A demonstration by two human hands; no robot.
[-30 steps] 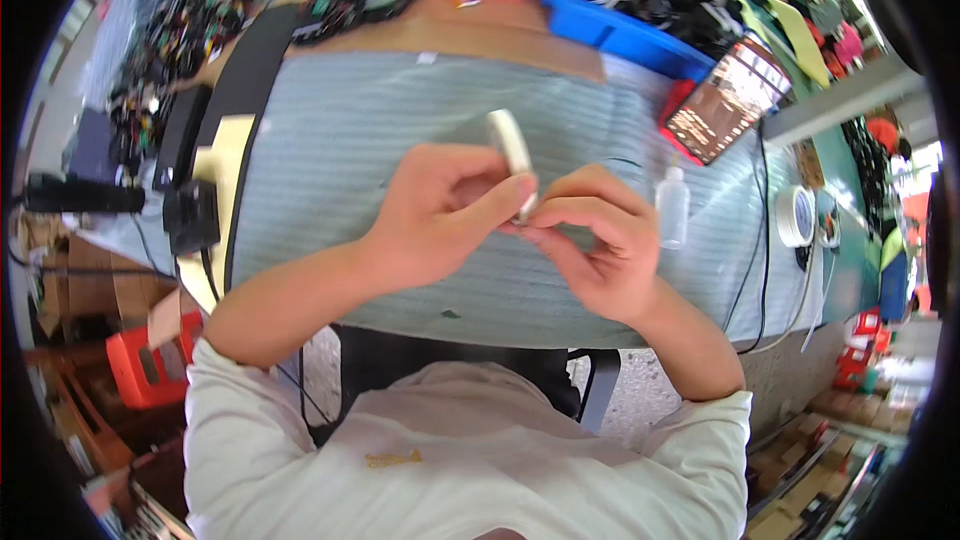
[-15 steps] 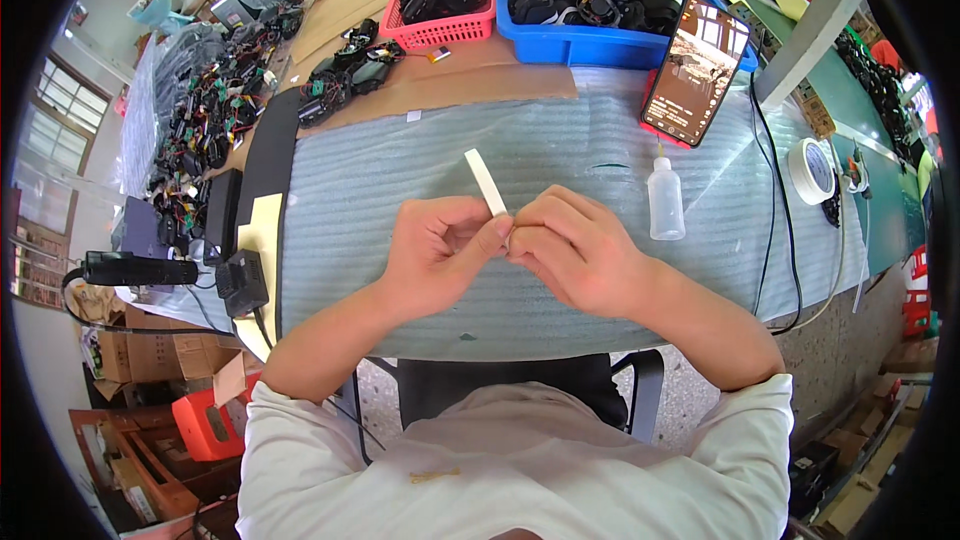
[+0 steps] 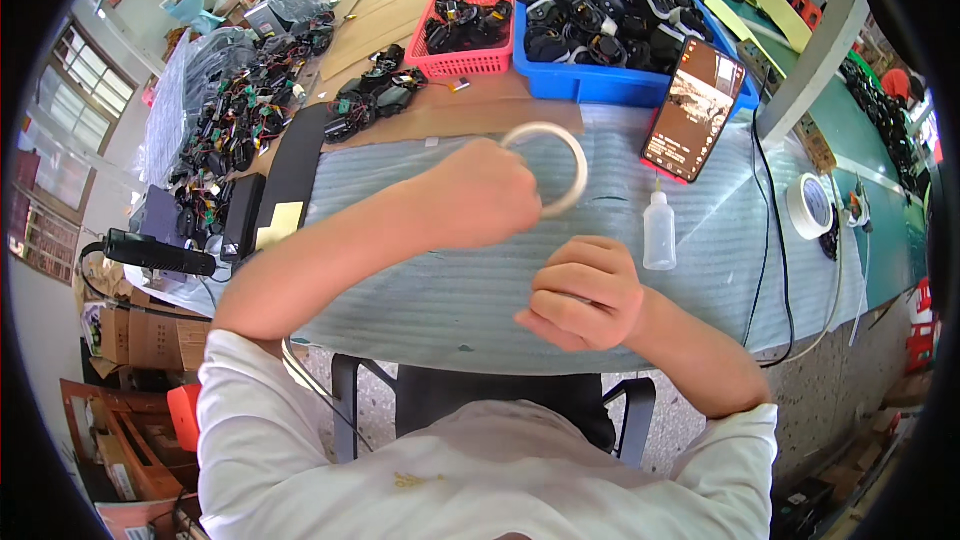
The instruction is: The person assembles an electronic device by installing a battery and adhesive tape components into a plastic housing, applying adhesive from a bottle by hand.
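My left hand is closed on the rim of a thin white roll of tape, held above the middle of the table. The roll shows as an open ring, its left part hidden behind my fingers. Lower and to the right is my right hand, its fingers curled in toward the palm. Whether anything small is between those fingertips is hidden. The two hands are apart. A clear plastic squeeze bottle with a thin tip stands just beyond my right hand.
A phone leans upright before a blue bin of black parts. Left of the bin is a pink basket. Wired parts heap at the left. A wider white tape roll and black cable are at right.
My hands, together before, have separated. The left moved up with the tape roll, which turned from edge-on to showing its ring; the right moved slightly down and right. The view shifted a little.
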